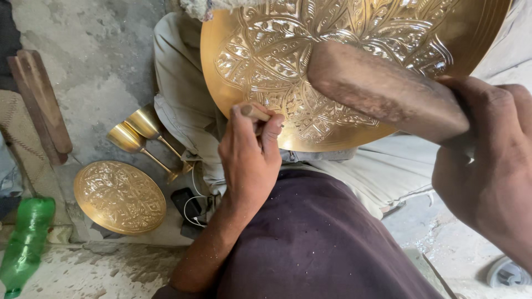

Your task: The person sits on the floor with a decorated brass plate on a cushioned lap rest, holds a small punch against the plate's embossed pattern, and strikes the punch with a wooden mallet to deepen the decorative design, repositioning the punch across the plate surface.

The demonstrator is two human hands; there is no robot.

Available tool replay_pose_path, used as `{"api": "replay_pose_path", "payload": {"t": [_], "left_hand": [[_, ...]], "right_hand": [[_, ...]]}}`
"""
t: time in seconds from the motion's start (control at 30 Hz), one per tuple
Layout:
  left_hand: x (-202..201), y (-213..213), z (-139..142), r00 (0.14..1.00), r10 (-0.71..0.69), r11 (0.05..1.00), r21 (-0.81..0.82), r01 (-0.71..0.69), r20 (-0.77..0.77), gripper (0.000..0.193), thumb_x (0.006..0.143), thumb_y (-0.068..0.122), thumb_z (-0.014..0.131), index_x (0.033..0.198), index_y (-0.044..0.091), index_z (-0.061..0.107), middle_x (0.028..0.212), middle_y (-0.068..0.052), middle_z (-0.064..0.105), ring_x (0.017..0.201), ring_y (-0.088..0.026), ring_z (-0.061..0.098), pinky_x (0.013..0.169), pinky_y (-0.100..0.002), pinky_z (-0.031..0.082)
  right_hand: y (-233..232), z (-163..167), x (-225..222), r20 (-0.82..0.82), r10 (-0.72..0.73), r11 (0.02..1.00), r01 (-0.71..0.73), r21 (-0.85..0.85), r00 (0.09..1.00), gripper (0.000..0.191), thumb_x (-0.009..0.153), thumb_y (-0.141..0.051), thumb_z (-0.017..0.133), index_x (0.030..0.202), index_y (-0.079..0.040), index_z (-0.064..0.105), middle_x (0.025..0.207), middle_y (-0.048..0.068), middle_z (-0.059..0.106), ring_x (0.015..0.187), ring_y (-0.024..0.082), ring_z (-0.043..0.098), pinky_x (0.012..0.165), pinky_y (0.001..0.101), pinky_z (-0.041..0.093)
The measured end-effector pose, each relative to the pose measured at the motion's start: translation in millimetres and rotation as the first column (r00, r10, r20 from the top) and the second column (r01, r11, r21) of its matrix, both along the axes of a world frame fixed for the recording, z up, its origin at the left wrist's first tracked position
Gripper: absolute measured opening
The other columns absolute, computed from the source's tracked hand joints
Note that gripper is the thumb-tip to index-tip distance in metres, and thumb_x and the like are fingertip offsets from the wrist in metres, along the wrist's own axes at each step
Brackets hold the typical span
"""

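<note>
Gold floral-engraved tray (332, 66), gold goblets (138, 130), green bottle (25, 238), brown mallet (382, 91).

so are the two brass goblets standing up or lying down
Lying down: both goblets rest on their sides on the floor, cups toward upper left, stems pointing lower right.

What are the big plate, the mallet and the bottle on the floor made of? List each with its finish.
Big plate: likely brass, from its polished golden shine and embossed floral relief.
Mallet: seemingly wood, brown, matte, with a worn, scuffed head.
Bottle: apparently plastic, green and translucent, glossy.
</note>
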State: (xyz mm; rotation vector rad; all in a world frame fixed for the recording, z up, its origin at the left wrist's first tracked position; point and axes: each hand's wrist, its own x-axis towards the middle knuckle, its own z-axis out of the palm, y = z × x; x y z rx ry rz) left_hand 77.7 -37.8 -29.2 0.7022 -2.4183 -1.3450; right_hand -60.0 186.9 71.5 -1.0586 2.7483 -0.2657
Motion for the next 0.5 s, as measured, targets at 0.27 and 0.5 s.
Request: {"api": "replay_pose_path", "payload": {"t": [0.27, 0.5], "left_hand": [[8.1, 6.3, -16.0, 0.998, -0.021, 0.998, -0.060, 0.024, 0.051, 0.023, 0.107, 0.020, 0.067, 0.109, 0.000, 0.056, 0.093, -0.010, 0.062, 0.079, -0.027, 0.066, 0.071, -0.041, 0.054], [15.8, 9.7, -30.1, 0.999, -0.012, 0.982, -0.188, 0.017, 0.032, 0.027, 0.108, 0.021, 0.065, 0.115, -0.003, 0.054, 0.100, -0.019, 0.061, 0.089, -0.038, 0.066, 0.076, -0.048, 0.053]], "right_hand": [[-24.0, 2.9, -4.7, -0.215, 0.183, 0.983, -0.180, 0.034, 0.959, 0.041, 0.105, 0.006, 0.071, 0.144, -0.002, 0.057, 0.118, 0.016, 0.063, 0.101, 0.029, 0.064, 0.087, 0.0374, 0.053], [-72.9, 33.2, -16.9, -0.114, 0.247, 0.969, -0.248, 0.006, 0.962, 0.058, 0.083, 0.005, 0.073, 0.139, 0.000, 0.061, 0.109, 0.018, 0.064, 0.092, 0.035, 0.063, 0.083, 0.0446, 0.051]]}}
